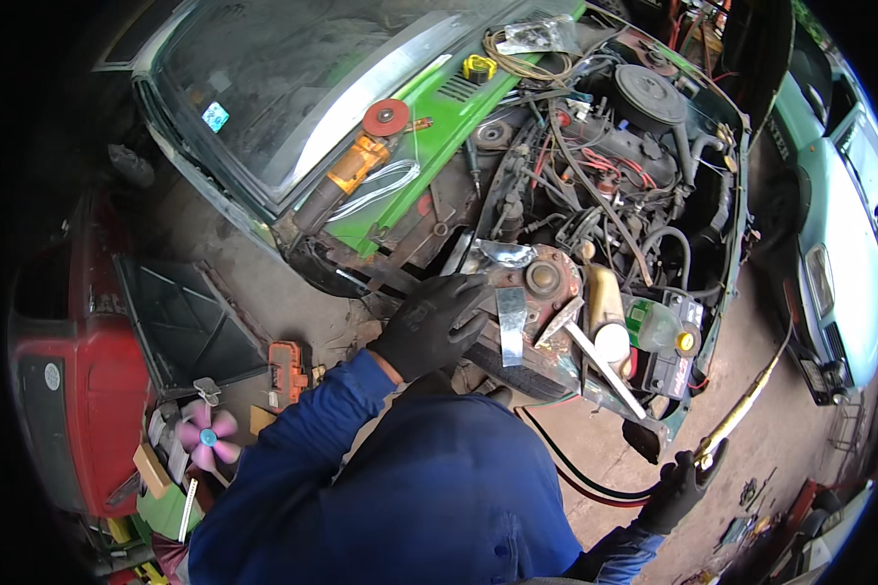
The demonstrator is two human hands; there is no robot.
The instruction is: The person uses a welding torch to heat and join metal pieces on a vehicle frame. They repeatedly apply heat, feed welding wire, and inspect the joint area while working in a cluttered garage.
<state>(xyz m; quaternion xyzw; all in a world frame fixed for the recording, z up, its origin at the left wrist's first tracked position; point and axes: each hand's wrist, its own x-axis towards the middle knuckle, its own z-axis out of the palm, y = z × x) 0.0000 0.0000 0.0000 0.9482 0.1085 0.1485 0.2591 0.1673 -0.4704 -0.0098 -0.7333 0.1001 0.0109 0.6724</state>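
Note:
My right hand (681, 492), in a black glove, is closed around the handle end of a brass gas torch (741, 414). The torch is held out to the right of the car, its thin tip pointing up and away. Red and dark green hoses (595, 480) curve from it toward my legs. My left hand (429, 327), gloved too, lies with fingers extended at the edge of the engine bay; what is under its fingertips is hidden. Just right of it are a flat metal strip (511, 327) and the rusty strut tower (544, 278). A hammer (595, 353) lies across the fender area.
An angle grinder (356, 166) and a yellow tape measure (479, 67) rest on the green cowl. The engine's round air cleaner (651, 96), a battery (675, 341) and a plastic bottle (658, 325) fill the bay. A pink fan (208, 436) stands lower left; a light blue car (839, 244) is at right.

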